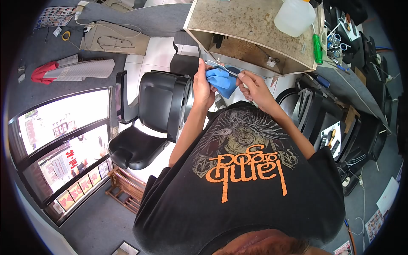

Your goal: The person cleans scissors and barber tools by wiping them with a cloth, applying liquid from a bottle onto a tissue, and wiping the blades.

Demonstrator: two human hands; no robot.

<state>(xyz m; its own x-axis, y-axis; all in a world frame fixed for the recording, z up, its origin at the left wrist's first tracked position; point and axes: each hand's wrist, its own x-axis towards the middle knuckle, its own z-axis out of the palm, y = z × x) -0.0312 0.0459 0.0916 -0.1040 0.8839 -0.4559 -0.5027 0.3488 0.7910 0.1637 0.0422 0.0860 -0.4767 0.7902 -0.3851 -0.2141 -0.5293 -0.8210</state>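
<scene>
My left hand [203,87] is wrapped around a crumpled blue cloth [221,80], its thumb pointing up along the near side. In my right hand [256,88] is the dark handle of a slim metal tool [222,67], pinched between thumb and fingers. The tool's flat, shiny end reaches leftward over the top of the cloth toward my left fingers; it resembles a straight razor, but its exact kind is too small to tell. Both hands are in front of my chest. Part of the cloth hangs down between them.
Ahead is a worn wooden cabinet [242,21] with an open shelf, a white plastic jug [294,18] and a green-handled screwdriver [317,49] at its right. Several scissors [335,41] lie further right. A black barber chair [159,100] stands to the left, near a glass door [63,148].
</scene>
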